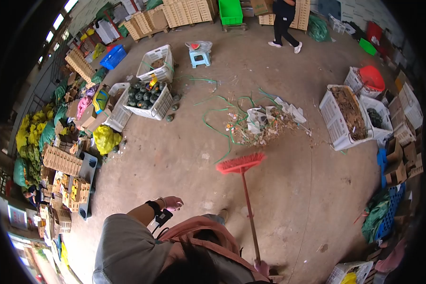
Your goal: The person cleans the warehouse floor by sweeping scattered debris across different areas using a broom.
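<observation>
My right hand (261, 268) grips the lower end of a long wooden broom handle (251, 215), at the bottom of the view. The broom's red bristle head (241, 164) is out in front of me, close to the floor and just short of a debris pile (262, 124). That pile mixes straw-like scraps, pale crumpled sheets and green strapping (207, 124). My left hand (173, 203) hangs free at my left, its fingers loosely bent and nothing visible in them. A dark band and a small black device are on that wrist.
At left, a white crate (151, 106) holds dark green round fruit, with several loose beside it. White crates (341, 118) with brown contents stand at right. Farther off are a small blue stool (199, 57) and a walking person (283, 21). Boxes and bags line the left side.
</observation>
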Demonstrator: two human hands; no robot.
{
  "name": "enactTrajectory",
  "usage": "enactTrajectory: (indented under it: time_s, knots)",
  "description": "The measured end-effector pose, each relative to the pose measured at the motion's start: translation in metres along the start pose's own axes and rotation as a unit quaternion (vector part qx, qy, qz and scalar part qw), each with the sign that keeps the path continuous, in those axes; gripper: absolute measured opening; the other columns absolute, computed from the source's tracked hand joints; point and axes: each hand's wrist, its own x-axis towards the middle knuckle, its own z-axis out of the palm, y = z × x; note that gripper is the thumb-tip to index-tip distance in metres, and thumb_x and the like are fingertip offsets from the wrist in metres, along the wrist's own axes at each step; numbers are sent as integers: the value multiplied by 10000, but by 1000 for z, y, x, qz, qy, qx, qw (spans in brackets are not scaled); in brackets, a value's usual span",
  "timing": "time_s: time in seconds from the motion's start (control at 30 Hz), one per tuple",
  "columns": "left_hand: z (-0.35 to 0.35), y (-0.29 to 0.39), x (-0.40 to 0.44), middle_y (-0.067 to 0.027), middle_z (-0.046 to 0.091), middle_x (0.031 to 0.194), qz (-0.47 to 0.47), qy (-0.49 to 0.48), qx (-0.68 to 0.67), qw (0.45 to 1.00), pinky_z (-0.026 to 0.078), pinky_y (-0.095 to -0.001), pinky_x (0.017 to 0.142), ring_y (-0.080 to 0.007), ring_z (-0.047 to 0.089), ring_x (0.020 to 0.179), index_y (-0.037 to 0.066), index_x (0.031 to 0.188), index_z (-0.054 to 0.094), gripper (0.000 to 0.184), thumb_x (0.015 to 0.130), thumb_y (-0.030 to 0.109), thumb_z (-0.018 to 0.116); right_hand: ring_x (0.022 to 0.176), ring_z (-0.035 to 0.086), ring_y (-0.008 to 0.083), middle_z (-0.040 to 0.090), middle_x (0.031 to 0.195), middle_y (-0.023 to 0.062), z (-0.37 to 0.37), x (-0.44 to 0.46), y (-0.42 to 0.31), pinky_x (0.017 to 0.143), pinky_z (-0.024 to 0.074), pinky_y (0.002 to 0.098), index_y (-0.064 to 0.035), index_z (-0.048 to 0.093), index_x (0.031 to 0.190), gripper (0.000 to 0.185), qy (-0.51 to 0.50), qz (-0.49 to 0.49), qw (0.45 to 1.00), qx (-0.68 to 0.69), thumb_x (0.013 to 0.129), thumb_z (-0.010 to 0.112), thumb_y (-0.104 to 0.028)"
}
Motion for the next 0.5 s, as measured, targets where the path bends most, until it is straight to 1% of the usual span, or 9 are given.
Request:
enactTrajectory:
  time_s: [0.07, 0.13, 0.2, 0.3, 0.37, 0.4, 0.43, 0.47, 0.5]
  knots:
    - [-20, -14, 5, -104, 607, 800, -19, 18, -57, 998, 481, -291, 622, -172, 584, 666, 82, 1037, 522, 307, 771, 197, 420, 699, 546, 350, 559, 714, 211, -2, -6, -4, 610, 437, 413, 4, 547, 804, 452, -26, 15, 999, -19, 794, 394, -422]
    - [-40, -25, 8, -96, 608, 798, -22, 43, -80, 996, 483, -292, 618, -166, 577, 650, 88, 1024, 534, 299, 769, 199, 424, 675, 543, 334, 554, 694, 197, -5, 5, -18, 585, 431, 404, -4, 543, 806, 429, -47, 23, 998, -32, 801, 387, -403]
    - [-57, -32, 12, -87, 606, 788, -14, 75, -99, 992, 477, -286, 597, -161, 568, 634, 91, 1013, 543, 296, 766, 200, 421, 650, 540, 318, 550, 674, 183, -3, 27, -39, 561, 426, 394, -11, 539, 807, 406, -60, 15, 998, -35, 808, 380, -385]
    - [-77, -19, 4, -79, 602, 778, 2, 122, -120, 985, 464, -277, 606, -146, 557, 636, 83, 1005, 544, 289, 771, 207, 428, 613, 536, 294, 542, 644, 162, 7, 71, -66, 524, 417, 380, -22, 534, 809, 373, -77, -9, 997, -20, 819, 370, -357]
    - [-84, -17, -2, -83, 600, 787, 10, 126, -160, 979, 459, -274, 617, -142, 557, 653, 74, 991, 548, 278, 769, 200, 437, 588, 533, 278, 537, 624, 148, 20, 107, -89, 500, 412, 371, -29, 530, 810, 352, -92, -32, 995, 9, 826, 363, -338]
    - [-86, -19, -3, -91, 596, 800, 15, 123, -162, 979, 457, -276, 634, -147, 558, 684, 67, 985, 547, 272, 764, 190, 446, 576, 532, 270, 535, 614, 141, 29, 128, -100, 487, 409, 366, -33, 528, 811, 341, -100, -41, 994, 26, 829, 360, -329]
    - [-91, -12, -11, -98, 598, 827, 7, 125, -126, 984, 450, -283, 679, -173, 565, 743, 71, 991, 543, 275, 759, 190, 458, 564, 531, 262, 532, 604, 134, 38, 148, -108, 475, 406, 361, -36, 526, 812, 331, -107, -51, 992, 46, 833, 357, -320]
    - [-94, -15, -10, -118, 592, 884, -2, 121, -81, 989, 432, -309, 747, -228, 559, 840, 77, 998, 540, 288, 757, 211, 456, 551, 529, 254, 530, 594, 127, 49, 175, -109, 463, 403, 357, -40, 524, 813, 321, -115, -58, 989, 71, 836, 353, -310]
    - [-99, -18, -10, -136, 567, 964, 6, 123, 4, 992, 400, -338, 809, -275, 521, 935, 85, 1008, 535, 309, 757, 244, 453, 539, 528, 246, 528, 584, 120, 57, 205, -111, 451, 401, 352, -44, 523, 813, 311, -122, -65, 984, 110, 840, 350, -301]
